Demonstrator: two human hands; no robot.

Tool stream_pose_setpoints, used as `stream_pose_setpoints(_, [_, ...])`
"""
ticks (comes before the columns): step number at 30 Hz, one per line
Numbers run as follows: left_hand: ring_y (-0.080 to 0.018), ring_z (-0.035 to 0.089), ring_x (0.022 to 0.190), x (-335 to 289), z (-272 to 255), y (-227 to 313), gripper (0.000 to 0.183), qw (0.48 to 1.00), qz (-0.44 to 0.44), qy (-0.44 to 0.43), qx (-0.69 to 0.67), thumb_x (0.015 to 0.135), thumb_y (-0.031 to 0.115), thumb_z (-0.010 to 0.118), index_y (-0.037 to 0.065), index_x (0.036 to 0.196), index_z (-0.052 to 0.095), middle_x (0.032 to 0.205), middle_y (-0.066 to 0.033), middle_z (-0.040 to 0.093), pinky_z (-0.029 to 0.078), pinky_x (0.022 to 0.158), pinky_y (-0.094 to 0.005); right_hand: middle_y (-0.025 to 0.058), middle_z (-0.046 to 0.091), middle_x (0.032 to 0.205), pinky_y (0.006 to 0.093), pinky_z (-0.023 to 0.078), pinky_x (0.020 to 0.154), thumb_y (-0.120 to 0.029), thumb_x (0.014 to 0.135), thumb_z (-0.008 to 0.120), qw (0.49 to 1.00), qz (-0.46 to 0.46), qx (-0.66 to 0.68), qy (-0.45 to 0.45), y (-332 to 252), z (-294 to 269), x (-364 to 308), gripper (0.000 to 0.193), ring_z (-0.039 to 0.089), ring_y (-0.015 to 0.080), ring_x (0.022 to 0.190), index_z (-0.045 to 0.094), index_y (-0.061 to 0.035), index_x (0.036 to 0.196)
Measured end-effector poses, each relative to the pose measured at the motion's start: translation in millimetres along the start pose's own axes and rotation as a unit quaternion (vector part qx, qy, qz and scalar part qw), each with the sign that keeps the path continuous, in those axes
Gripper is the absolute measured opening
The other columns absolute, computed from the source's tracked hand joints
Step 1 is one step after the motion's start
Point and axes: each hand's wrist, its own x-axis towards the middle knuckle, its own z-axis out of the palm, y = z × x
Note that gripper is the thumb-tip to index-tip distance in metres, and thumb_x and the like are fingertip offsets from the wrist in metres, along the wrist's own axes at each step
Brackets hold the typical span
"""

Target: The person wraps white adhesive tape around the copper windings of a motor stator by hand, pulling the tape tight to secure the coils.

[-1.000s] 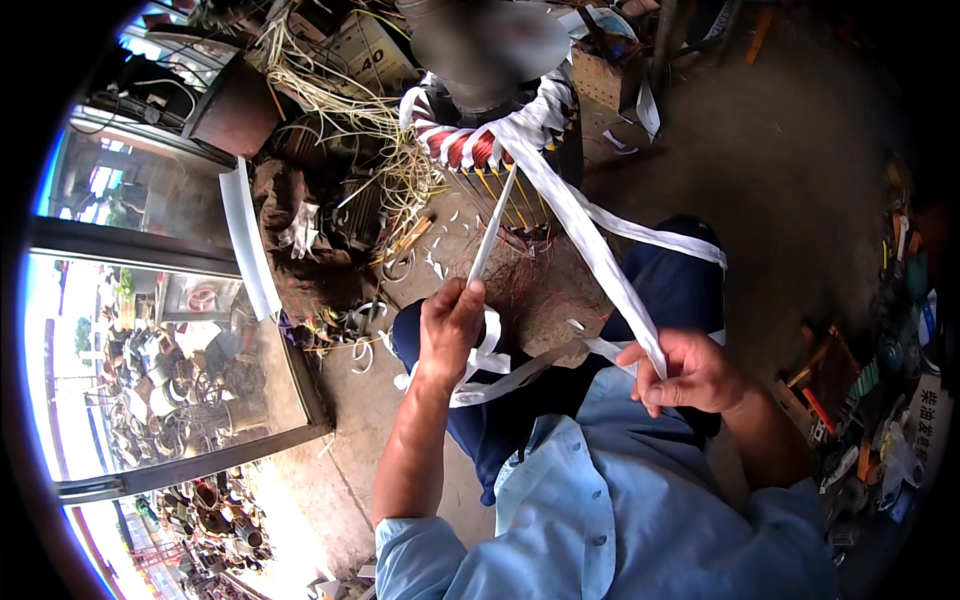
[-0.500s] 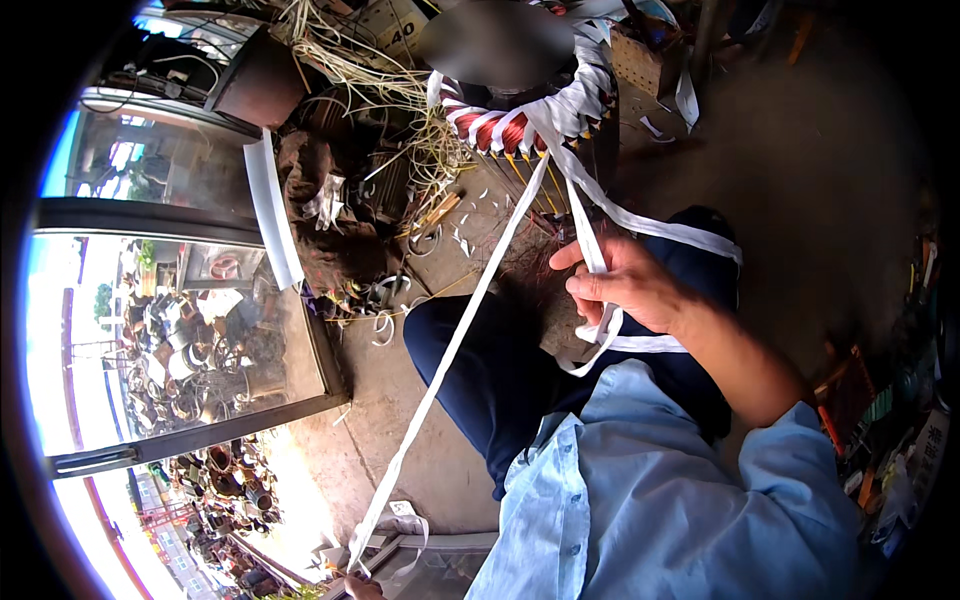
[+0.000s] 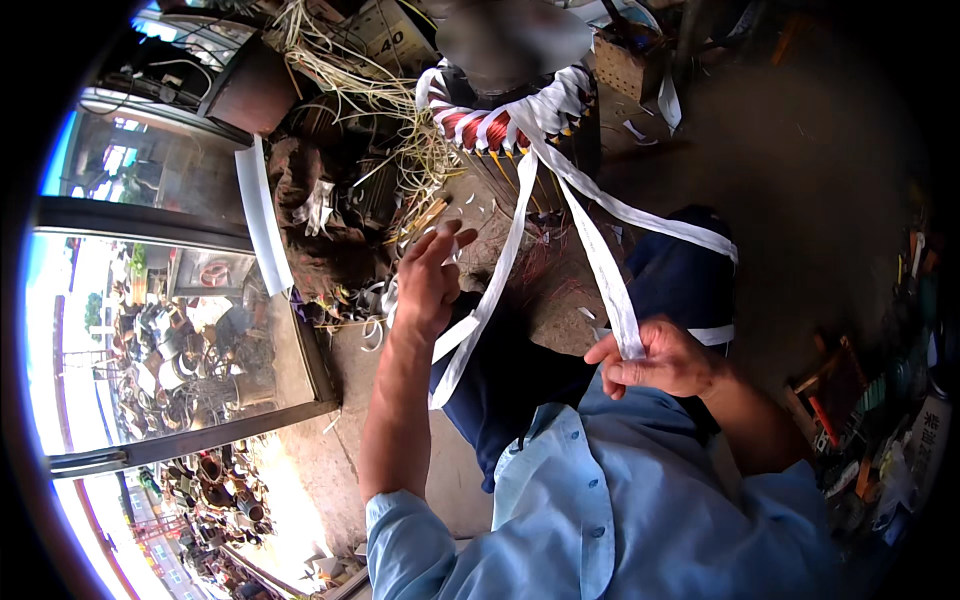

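Observation:
A motor stator (image 3: 592,150) stands upright at the top; white cloth tape wraps its ring of red copper windings (image 3: 492,131). Long white strips hang from the ring toward me. My right hand (image 3: 668,358) pinches one flat strip of white tape (image 3: 603,265), drawn fairly straight from the ring. My left hand (image 3: 428,278) is raised, fingers apart and pointing away. A slack strip (image 3: 505,265) bends down beside its wrist; I see no clear grip on it. Another strip (image 3: 660,222) lies across my right knee.
Tangled pale wires (image 3: 345,60) and dark cloth (image 3: 310,250) lie left of the stator. A glass-paned frame (image 3: 200,450) fills the left side. Tools and clutter (image 3: 850,400) sit at the right. A perforated box (image 3: 622,65) stands behind the stator.
My left hand has come up from the lower left edge to beside the stator's strips, and its strip has gone slack. My right hand has moved down toward my body, pulling its strip straighter.

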Motion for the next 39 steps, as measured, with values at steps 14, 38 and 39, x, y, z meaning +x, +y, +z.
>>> stream_pose_setpoints(14, [-0.0001,0.027,0.043,-68.7,-58.0,-10.9,0.023,0.997,0.049,0.007,0.064,0.098,0.019,0.057,0.005,0.079,0.06,0.054,0.009,0.038,0.017,0.038,-0.0208,0.0089,0.066,0.084,0.0275,0.055,0.07,-0.008,0.093,0.061,0.994,-0.074,0.017,0.076,6.6,-4.3,-18.7,0.029,0.065,0.0127,0.076,0.056,0.0057,0.118])
stream_pose_setpoints(38, [-0.0028,0.03,0.039,-54.6,-68.9,-7.8,0.021,0.997,0.036,0.056,-0.05,0.098,0.022,0.052,0.003,0.099,0.06,0.092,-0.0155,0.07,0.023,0.034,-0.0199,0.008,0.064,0.081,0.0254,0.053,0.064,-0.008,0.095,0.058,0.995,-0.049,-0.008,0.081,1.3,13.5,15.1,0.028,0.062,0.0109,0.067,0.054,0.0041,0.12])
stream_pose_setpoints(39, [-0.0034,0.03,0.039,-32.5,-40.4,-3.4,0.022,0.999,0.025,0.03,-0.037,0.097,0.023,0.054,0.001,0.1,0.06,0.097,-0.0173,0.071,0.026,0.035,-0.0209,0.0084,0.065,0.081,0.0257,0.054,0.065,-0.007,0.094,0.058,0.994,-0.065,0.015,0.086,4.5,16.8,6.3,0.026,0.063,0.011,0.068,0.056,0.0038,0.118])
